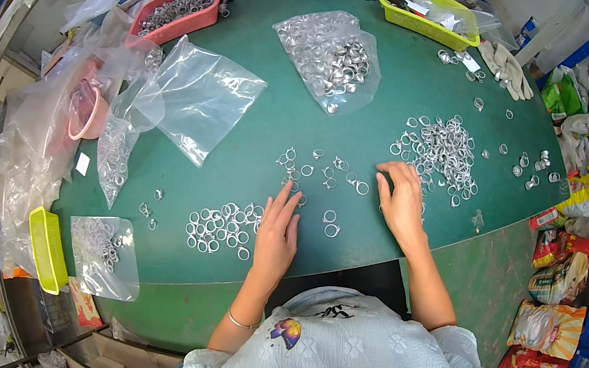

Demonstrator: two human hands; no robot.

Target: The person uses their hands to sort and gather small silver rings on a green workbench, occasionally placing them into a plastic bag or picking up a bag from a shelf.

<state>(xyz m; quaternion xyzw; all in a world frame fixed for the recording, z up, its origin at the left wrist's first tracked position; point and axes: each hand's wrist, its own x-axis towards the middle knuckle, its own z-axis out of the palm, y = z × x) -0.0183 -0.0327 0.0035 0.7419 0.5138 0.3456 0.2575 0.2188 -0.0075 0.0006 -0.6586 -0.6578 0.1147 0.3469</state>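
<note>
Rings (319, 171), small and silver, lay scattered loosely on the green table (282, 116) right ahead of both hands. Left hand (278, 229) lay flat and open on the tabletop, fingers stretched forward, fingertips touching or just beside one or two of those loose rings, nothing gripped. Right hand (401, 199) also rested palm down with fingers spread, holding nothing that could be seen, its fingertips at the near edge of a larger heap of rings (440, 151). Whether a ring was pinned under either palm could not be told.

Just left of the left hand sat a sorted cluster of rings (220, 226), packed closer together than the scattered ones. Farther up the table lay a clear bag full of rings (330, 57), and to its left an empty-looking clear bag (200, 96). Another small clear bag (102, 254) with a few rings sat near the table's lower left edge, beside a yellow basket (46, 251). A pink tray (180, 8) holding more metal parts stood at the far left, a yellow-green tray (429, 13) at the far side, and a pair of work gloves (509, 68) lay near it. Colourful snack packets (560, 280) were piled off the table on the right.
</note>
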